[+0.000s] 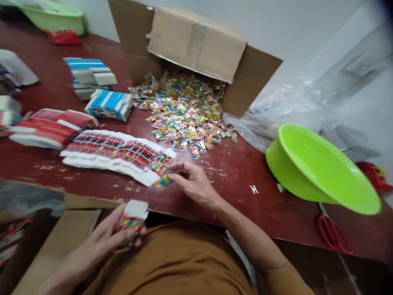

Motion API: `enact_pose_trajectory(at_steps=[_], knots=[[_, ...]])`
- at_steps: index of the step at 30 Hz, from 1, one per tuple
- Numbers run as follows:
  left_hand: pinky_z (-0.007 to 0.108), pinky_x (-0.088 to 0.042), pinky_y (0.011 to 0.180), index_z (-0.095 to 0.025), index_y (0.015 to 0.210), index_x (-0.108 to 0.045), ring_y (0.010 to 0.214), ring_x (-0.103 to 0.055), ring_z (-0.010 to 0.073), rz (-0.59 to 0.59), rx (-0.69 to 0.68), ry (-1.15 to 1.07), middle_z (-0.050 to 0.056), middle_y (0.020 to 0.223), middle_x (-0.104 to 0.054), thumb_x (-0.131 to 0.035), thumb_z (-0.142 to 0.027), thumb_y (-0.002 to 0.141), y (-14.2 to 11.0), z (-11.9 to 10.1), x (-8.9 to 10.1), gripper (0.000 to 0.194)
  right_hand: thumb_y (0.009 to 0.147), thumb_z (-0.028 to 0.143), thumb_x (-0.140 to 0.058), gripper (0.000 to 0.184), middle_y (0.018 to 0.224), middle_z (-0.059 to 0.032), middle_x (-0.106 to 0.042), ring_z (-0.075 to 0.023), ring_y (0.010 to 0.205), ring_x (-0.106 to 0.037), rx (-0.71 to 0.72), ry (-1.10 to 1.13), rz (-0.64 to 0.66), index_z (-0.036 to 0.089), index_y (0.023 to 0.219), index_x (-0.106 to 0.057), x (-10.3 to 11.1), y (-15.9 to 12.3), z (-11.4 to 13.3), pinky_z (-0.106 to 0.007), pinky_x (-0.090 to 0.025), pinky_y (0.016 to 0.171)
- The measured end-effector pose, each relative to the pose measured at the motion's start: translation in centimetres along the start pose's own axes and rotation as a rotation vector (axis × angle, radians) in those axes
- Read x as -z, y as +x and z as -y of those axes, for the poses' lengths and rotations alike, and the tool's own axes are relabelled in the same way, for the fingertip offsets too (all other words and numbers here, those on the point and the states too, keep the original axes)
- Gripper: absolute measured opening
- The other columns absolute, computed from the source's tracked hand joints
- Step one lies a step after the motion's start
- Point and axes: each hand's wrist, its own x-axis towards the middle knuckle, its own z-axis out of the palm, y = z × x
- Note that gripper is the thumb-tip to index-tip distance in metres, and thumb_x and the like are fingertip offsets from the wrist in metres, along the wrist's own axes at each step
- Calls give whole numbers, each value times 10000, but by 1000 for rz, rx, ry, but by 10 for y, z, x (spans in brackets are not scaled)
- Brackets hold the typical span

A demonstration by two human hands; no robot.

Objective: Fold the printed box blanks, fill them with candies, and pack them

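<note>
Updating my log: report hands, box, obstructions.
Left hand holding small red box. Right hand pinching colorful packet near carton row. No obstruction seen between hands.

Top: mustard-brown, matte, looks like plain soft fabric; several long creases run across the front, darker in the folds, w/ a shaded, rounded upper edge. R sleeve: same brown, ends approx. at the elbow, rest cut off by btm edge of view. R forearm: bare betw. sleeve & wrist, slim, tapering twd R hand, which is ungloved, w/ slender fingers. L hand bare too; L forearm bare as far as it shows, blurry twd btm L. Nails etc. too blurred to tell.
</note>
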Motion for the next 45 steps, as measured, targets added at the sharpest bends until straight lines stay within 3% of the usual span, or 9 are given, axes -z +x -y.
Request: enact_pose_trajectory(at_steps=[3,6,18,22,26,30,35,42,45], knots=[[262,-494,629,-213,1042,-558,651,-588,137,150,-131,-16,2,824,-663,-709,-407,815,4,-23,-33,335,847,302,-696,188,869,-37,-735,-143,755,-686,-2,39,35,169,977,-671,-16,-11,7,-281,-555,734],[255,-463,586,-212,1087,-496,586,-551,115,107,-210,-23,-24,784,-628,-665,-330,818,10,-31,-49,339,860,270,-685,128,859,-38,-739,-145,745,-679,54,-60,54,173,943,-681,-19,-13,6,-275,-541,705],[247,-478,558,-200,1120,-501,573,-616,139,109,-260,-234,3,763,-682,-651,-390,818,15,-35,-60,387,908,252,-671,83,882,-26,-642,-154,842,-599,213,-232,263,229,878,-745,-10,-11,16,-301,-496,789],[260,-494,487,-192,1053,-531,501,-629,169,66,-209,-432,27,700,-685,-531,-581,883,20,-35,-61,425,902,270,-665,155,940,-22,-640,-148,848,-604,22,31,105,245,1050,-705,-13,-11,11,-296,-503,778],[238,-503,427,-203,1096,-530,495,-614,164,-33,-239,-473,10,675,-677,-595,-435,863,19,-30,-68,335,803,368,-782,396,903,-15,-664,-124,659,-594,-286,325,306,230,1146,-639,-24,-17,1,-255,-494,590],[204,-481,397,-203,1124,-518,481,-597,135,-40,-258,-506,12,740,-675,-598,-391,834,19,-22,-70,355,789,443,-790,316,744,1,-646,-108,523,-544,-387,427,295,188,943,-685,-38,-26,-8,-260,-493,510],[200,-491,409,-203,1175,-515,583,-629,156,-40,-335,-588,23,782,-644,-552,-485,867,18,-14,-59,419,784,429,-797,275,818,-30,-693,-102,526,-544,-296,269,124,180,861,-712,-49,-29,-18,-237,-468,477],[195,-459,411,-198,1157,-530,566,-614,141,-73,-390,-584,22,805,-649,-633,-420,816,12,-12,-55,419,876,411,-699,221,809,-57,-698,-138,542,-582,-154,105,209,198,932,-720,-55,-31,-18,-252,-515,480],[230,-490,420,-195,1107,-560,530,-630,156,38,-320,-751,20,773,-659,-630,-371,779,17,-9,-53,378,912,353,-659,159,876,-65,-702,-122,525,-582,-8,19,218,218,953,-732,-50,-31,-17,-240,-519,478]])
